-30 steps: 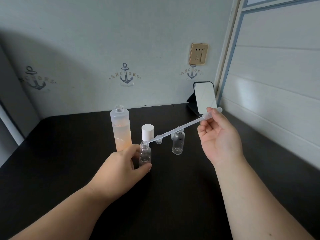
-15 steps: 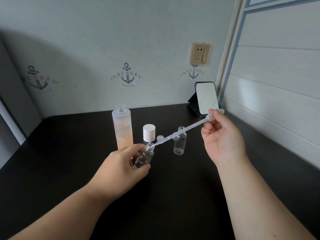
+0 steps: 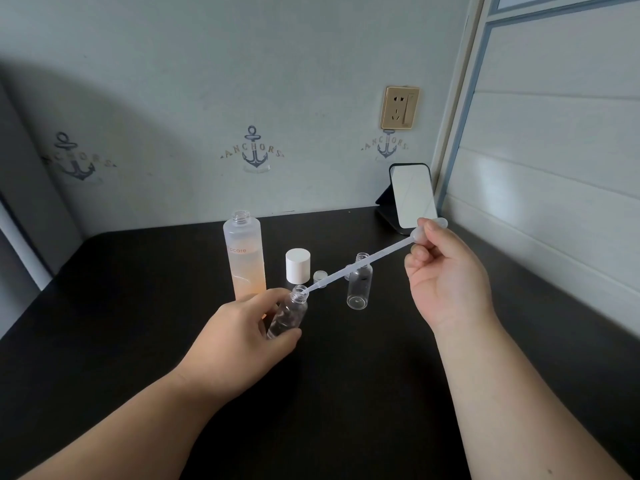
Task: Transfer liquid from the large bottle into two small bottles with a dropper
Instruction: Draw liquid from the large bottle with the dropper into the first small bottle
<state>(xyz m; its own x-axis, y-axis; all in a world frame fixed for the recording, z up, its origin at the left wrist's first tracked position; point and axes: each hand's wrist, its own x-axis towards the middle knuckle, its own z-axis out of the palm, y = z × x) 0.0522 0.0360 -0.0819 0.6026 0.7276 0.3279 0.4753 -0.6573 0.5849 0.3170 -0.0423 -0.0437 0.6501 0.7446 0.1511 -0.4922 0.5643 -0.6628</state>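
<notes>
Left hand (image 3: 239,336): fingers and thumb curled around a small clear plastic bottle (image 3: 288,315), grasping its cylindrical body. The bottle is lifted off the table and tilted, its threaded neck leaning up and to the right, uncapped. The walls are transparent and glossy; whether any liquid lies inside cannot be told.

Right hand (image 3: 446,275): thumb and forefinger pinch the soft bulb end of a translucent plastic dropper (image 3: 360,266), the remaining fingers loosely curled toward the palm. The dropper is a long slender tube, milky in finish, sloping down and to the left from the bulb. Its narrow tip sits at the open mouth of the held bottle.

Second small bottle (image 3: 359,285): same clear plastic, same round shape, standing upright and uncapped on the table between the two hands, behind the dropper's stem as seen from the head camera.

Large bottle (image 3: 246,258): tall frosted cylinder with a threaded open neck, upright just beyond the left hand. Pale orange liquid fills the lower portion; lettering reading "care" shows on its side.

White cap (image 3: 298,266): smooth matte cylinder, standing just right of the large bottle. A small clear cap (image 3: 320,276) lies beside it.

Table (image 3: 121,306): dark, near-black surface with a flat sheen. A small rectangular mirror (image 3: 412,195) on a dark stand leans in the far right corner, below a gold-toned wall socket (image 3: 400,107).
</notes>
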